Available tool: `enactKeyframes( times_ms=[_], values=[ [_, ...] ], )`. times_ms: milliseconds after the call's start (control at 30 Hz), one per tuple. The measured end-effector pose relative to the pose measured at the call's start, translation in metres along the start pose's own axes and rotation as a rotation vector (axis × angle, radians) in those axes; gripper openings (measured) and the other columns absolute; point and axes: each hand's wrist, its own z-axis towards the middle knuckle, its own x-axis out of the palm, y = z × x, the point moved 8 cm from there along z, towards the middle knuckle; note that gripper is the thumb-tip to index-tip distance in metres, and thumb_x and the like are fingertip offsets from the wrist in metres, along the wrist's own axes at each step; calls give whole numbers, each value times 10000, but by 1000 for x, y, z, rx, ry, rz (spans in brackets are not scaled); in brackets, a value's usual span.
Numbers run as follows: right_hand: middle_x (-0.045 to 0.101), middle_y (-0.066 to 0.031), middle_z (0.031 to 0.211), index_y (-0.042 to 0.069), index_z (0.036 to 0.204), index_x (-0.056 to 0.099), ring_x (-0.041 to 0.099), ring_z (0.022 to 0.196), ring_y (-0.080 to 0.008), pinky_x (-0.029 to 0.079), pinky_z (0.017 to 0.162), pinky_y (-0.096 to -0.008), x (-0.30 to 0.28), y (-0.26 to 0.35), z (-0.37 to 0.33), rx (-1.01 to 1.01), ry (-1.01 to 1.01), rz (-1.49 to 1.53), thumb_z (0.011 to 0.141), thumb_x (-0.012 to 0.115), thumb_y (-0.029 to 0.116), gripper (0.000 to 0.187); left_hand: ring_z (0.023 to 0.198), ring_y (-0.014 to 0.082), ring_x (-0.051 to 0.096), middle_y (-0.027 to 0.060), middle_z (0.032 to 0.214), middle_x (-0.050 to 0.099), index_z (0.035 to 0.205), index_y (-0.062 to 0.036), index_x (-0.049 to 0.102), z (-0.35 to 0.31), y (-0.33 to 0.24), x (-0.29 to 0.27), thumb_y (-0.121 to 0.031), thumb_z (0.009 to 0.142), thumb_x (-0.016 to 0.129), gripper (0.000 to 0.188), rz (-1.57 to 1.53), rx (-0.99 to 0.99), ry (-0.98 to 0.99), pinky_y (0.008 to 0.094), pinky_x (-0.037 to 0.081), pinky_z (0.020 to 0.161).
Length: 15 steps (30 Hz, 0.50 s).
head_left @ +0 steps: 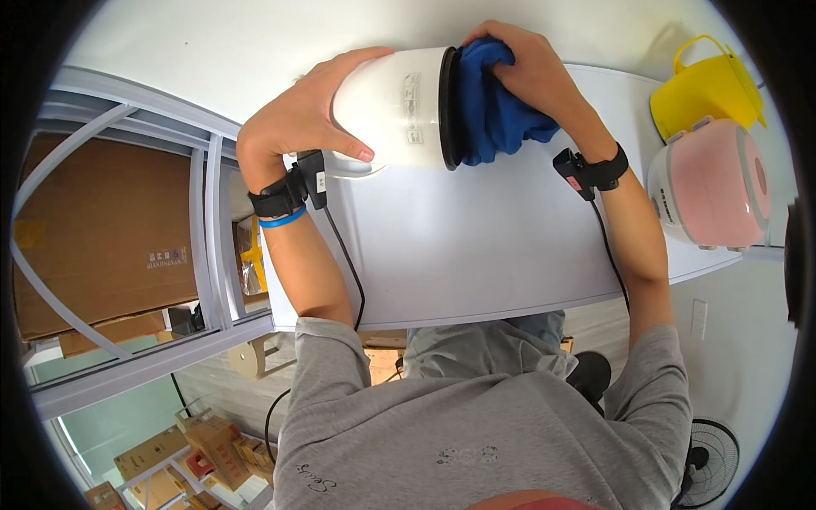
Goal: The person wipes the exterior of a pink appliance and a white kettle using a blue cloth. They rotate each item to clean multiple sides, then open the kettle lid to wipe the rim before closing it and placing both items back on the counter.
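Observation:
A white, rounded appliance [387, 106] with a black rim is tipped on its side at the far edge of the white table; its exact kind does not show. My left hand [310, 110] is wrapped round its closed end, thumb on the near side and fingers over the top. A pale cord loops out beneath it. My right hand [535, 72] grips a bunched blue cloth [501, 115] against the black-rimmed end. The cloth hides whatever lies inside that rim, and some right-hand fingers are out of sight behind it.
On the right of the white table [459, 246] stand a pink and white lunch-box-like appliance [714, 183] and a yellow pitcher [705, 93]. Thin black cables run from both wrist straps. At left, a metal frame [208, 229] borders a large cardboard box [102, 238]. A fan [710, 459] stands lower right.

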Motion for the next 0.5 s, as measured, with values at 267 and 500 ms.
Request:
enactKeyframes(
  times_ms=[267, 500],
  values=[
    [784, -121, 1298, 116, 1430, 704, 760, 1185, -365, 625, 1049, -436, 26, -22, -10, -28, 232, -154, 990, 694, -32, 464, 1539, 351, 576, 106, 1661, 630, 1712, -185, 551, 1, 0, 0, -289, 511, 1079, 1317, 24, 50, -14, 441, 434, 1301],
    [660, -154, 1457, 80, 1502, 703, 727, 1216, -401, 638, 1020, -482, 43, -5, -34, 94, 596, -450, 894, 808, 138, 619, 1580, 365, 540, 116, 1715, 584, 1728, -188, 529, 1, 3, 1, -317, 541, 1096, 1323, 53, 44, -3, 439, 420, 1318]
  ],
)
